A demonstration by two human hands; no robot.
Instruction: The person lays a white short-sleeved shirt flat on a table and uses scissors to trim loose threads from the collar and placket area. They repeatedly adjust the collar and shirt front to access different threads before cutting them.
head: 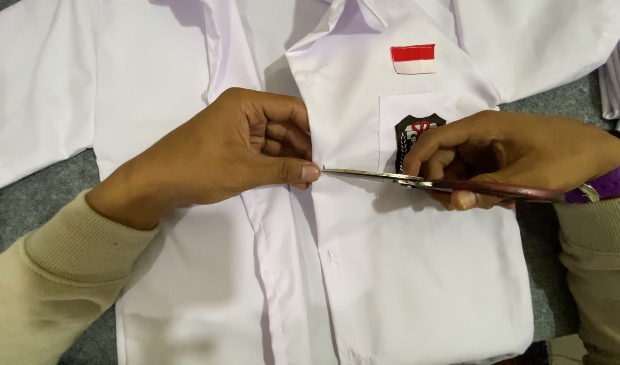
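A white shirt [404,270] lies spread flat, front up, with a red and white patch [413,59] and a dark badge on its chest pocket [411,132]. My left hand [222,152] pinches the edge of the shirt's front placket between thumb and fingers. My right hand [512,152] grips a pair of scissors [418,180] with dark red handles. The metal blades lie level and point left. Their tip sits right at my left thumb, on the pinched spot of the placket.
The shirt rests on a grey carpet-like surface [26,209]. More folded white cloth [617,84] lies at the right edge. A purple band wraps my right wrist [610,182]. Both my sleeves are beige.
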